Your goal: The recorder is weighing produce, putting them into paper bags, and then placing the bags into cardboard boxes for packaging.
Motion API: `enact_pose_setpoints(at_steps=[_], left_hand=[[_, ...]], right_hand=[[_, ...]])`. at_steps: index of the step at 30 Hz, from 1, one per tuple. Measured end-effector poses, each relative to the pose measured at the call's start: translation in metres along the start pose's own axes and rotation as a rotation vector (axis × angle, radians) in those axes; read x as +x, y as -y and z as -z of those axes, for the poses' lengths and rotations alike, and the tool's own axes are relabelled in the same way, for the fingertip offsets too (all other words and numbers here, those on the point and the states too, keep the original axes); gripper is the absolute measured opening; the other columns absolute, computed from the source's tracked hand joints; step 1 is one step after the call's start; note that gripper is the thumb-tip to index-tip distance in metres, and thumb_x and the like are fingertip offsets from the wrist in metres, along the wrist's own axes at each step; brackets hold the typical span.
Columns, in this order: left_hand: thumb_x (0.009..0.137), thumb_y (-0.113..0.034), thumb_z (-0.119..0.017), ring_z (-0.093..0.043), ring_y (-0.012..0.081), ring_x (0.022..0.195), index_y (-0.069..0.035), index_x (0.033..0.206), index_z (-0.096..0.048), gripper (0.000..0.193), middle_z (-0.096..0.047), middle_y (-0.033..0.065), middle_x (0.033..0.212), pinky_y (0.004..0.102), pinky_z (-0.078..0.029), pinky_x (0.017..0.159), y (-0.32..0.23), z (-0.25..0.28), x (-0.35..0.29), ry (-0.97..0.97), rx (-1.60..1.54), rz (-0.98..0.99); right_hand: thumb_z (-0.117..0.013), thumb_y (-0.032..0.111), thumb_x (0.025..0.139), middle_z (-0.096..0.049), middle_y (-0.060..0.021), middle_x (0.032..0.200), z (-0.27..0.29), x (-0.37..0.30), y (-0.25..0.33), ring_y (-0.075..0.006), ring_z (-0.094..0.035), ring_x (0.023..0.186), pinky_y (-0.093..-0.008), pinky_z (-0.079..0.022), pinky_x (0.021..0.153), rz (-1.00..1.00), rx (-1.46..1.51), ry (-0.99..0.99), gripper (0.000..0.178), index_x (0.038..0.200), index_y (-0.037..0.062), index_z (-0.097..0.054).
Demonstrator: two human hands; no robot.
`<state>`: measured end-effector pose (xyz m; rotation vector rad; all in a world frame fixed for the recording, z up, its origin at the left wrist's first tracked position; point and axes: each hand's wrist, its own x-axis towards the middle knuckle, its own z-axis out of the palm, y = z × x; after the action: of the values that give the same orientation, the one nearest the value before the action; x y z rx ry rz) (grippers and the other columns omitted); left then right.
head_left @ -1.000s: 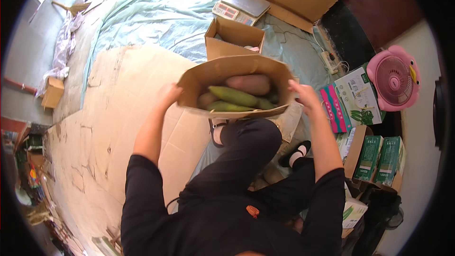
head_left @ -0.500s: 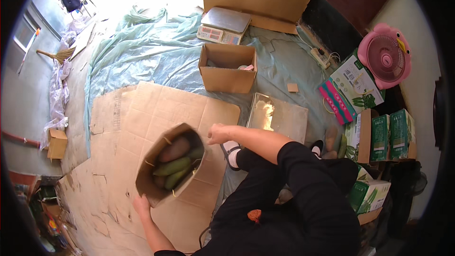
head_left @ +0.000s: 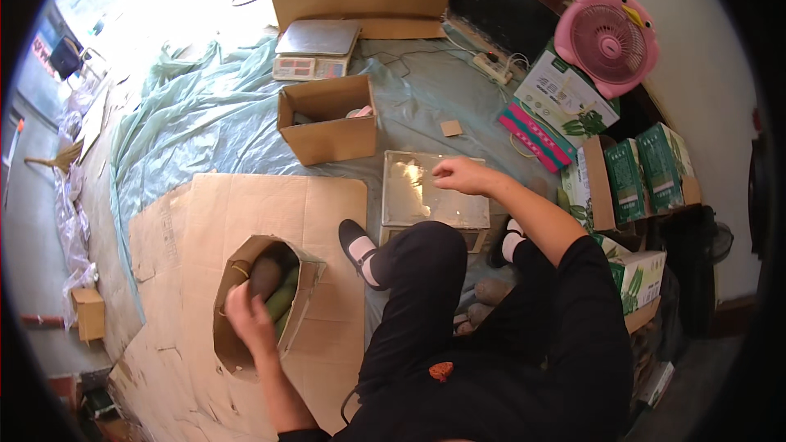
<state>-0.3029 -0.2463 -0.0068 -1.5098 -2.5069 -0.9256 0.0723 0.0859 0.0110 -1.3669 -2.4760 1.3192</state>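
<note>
A tall cardboard box (head_left: 300, 295), opening upward, stands tilted on flattened cardboard at my left. Inside lie a brown oblong vegetable (head_left: 265, 277) and several long green ones (head_left: 282, 301); their exact kind is unclear. My left hand (head_left: 250, 317) is over the box's opening, beside the brown piece, fingers stretched and holding nothing visible. Its fingertips are slightly blurred. My right hand (head_left: 460, 175) hovers over a low box with a shiny taped top (head_left: 434, 206), its fingers loosely bent and apart, with nothing seen in them.
Ahead stand an open carton (head_left: 327, 141) and a scale (head_left: 318, 47) on blue plastic sheeting (head_left: 196, 127). To the right are a pink fan (head_left: 610, 42), a power strip (head_left: 491, 68) and green-white cartons (head_left: 630, 180). Brown oblong vegetables (head_left: 491, 291) lie between my legs.
The left hand has left the box's lower edge and come over its opening. The box now stands more upright. My right hand has moved from near its rim to above the taped box. The view has shifted right.
</note>
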Motion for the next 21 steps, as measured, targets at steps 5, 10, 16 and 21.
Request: enact_pose_setpoints(at_steps=[5, 10, 16, 21], left_hand=[[0.076, -0.012, -0.065, -0.053, 0.0308, 0.104, -0.006, 0.108, -0.058, 0.033, -0.057, 0.0130, 0.110, 0.0416, -0.041, 0.089, -0.082, -0.110, 0.045, 0.400, -0.128, -0.250], [0.079, -0.023, -0.064, -0.054, 0.0271, 0.106, -0.012, 0.112, -0.059, 0.035, -0.059, 0.0097, 0.110, 0.0448, -0.041, 0.088, -0.081, -0.197, 0.068, 0.732, 0.348, -0.163], [0.081, -0.028, -0.053, -0.039, 0.0289, 0.128, -0.015, 0.124, -0.053, 0.045, -0.052, 0.0086, 0.129, 0.0554, -0.015, 0.105, -0.021, -0.239, 0.032, 1.195, 1.100, -0.283], [0.086, -0.030, -0.046, -0.037, 0.0318, 0.128, -0.014, 0.129, -0.049, 0.046, -0.048, 0.0093, 0.133, 0.0601, -0.011, 0.104, 0.000, -0.235, 0.026, 1.119, 1.096, -0.253]], right_hand=[[-0.065, 0.026, 0.078, -0.065, -0.0133, 0.097, 0.023, -0.065, -0.058, -0.0223, -0.061, 0.091, -0.0322, -0.048, 0.081, -0.175, -0.014, -0.094, 0.041, 0.109, 0.0002, -0.060], [-0.066, 0.030, 0.076, -0.065, -0.0138, 0.098, 0.019, -0.112, -0.100, -0.0241, -0.062, 0.090, -0.0336, -0.048, 0.079, -0.257, 0.073, -0.221, 0.041, 0.106, 0.0023, -0.062], [-0.067, 0.033, 0.075, -0.065, -0.0132, 0.097, 0.019, -0.141, -0.120, -0.0249, -0.061, 0.090, -0.0340, -0.048, 0.078, -0.338, -0.075, -0.155, 0.046, 0.109, 0.0041, -0.060], [-0.068, 0.034, 0.073, -0.064, -0.0141, 0.098, 0.017, -0.128, -0.124, -0.0269, -0.060, 0.092, -0.0356, -0.048, 0.079, -0.340, -0.028, -0.186, 0.047, 0.108, 0.0046, -0.061]])
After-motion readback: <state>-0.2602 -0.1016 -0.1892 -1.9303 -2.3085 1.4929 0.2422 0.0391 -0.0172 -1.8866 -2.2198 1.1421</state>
